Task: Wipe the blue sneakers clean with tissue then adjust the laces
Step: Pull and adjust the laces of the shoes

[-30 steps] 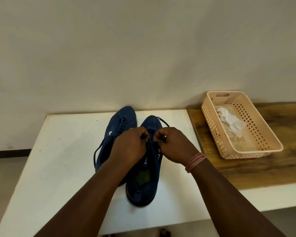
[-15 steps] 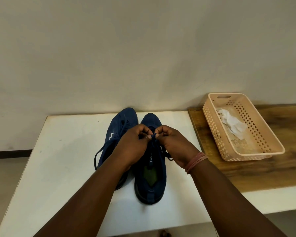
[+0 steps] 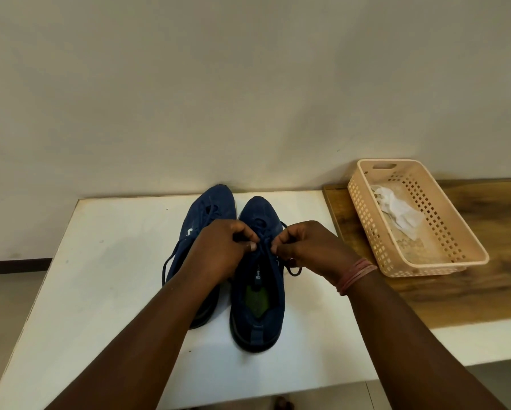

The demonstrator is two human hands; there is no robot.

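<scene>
Two blue sneakers stand side by side on the white table (image 3: 106, 291), toes toward the wall. The right sneaker (image 3: 258, 315) shows a green insole; the left sneaker (image 3: 210, 205) is partly hidden by my left forearm. My left hand (image 3: 218, 253) and my right hand (image 3: 310, 247) meet above the right sneaker's tongue, each pinching the dark blue laces (image 3: 264, 247). A loose lace loop (image 3: 292, 270) lies by my right wrist. A crumpled white tissue (image 3: 399, 211) lies in the basket.
A peach plastic basket (image 3: 455, 250) sits on a wooden board (image 3: 485, 291) at the right, against the wall. The wall rises right behind the sneaker toes. The table's front edge runs below my forearms; floor shows at the far left.
My hands have drawn slightly apart along the laces of the right sneaker. A lace loop now shows beside my right wrist. The sneakers have stayed in place.
</scene>
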